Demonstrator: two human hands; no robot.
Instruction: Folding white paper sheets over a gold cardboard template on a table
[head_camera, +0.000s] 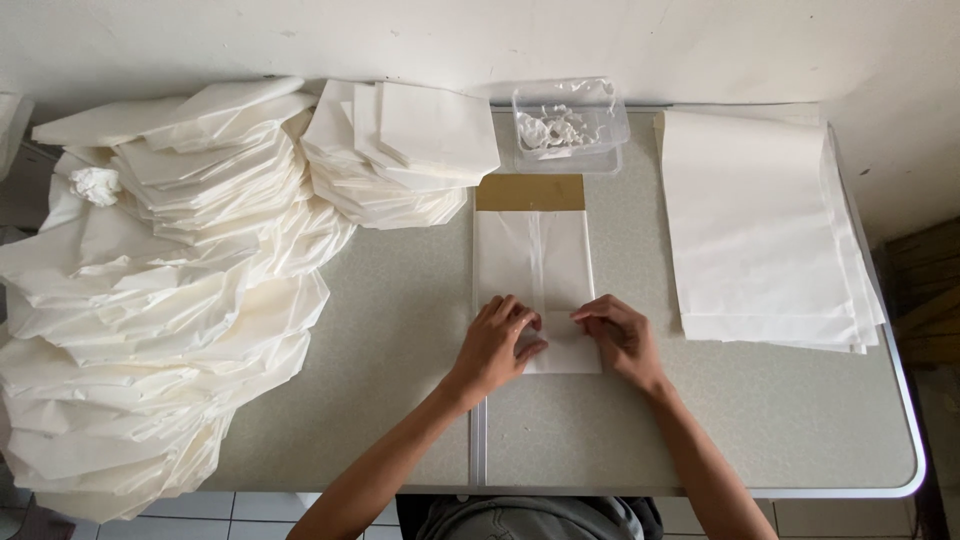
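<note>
Head view: left hand (497, 345) and right hand (622, 335), fingers pressing flat, not clenched, on the near end of a white paper bag (535, 265) lying mid-bench (400, 340). Folded bags (170, 290) heaped at 9 o'clock; flat sheets (760, 230) at 2 o'clock; clear tub (570, 125) at 12.

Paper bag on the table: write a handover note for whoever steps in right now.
Left hand and right hand: both press the near end of the white paper bag, fingers bent over a fold.
The bag lies flat, with a brown board sticking out of its far end.
Done: folded bags heaped left.
Left: flat sheets stacked right.
Glue tub behind.
</note>
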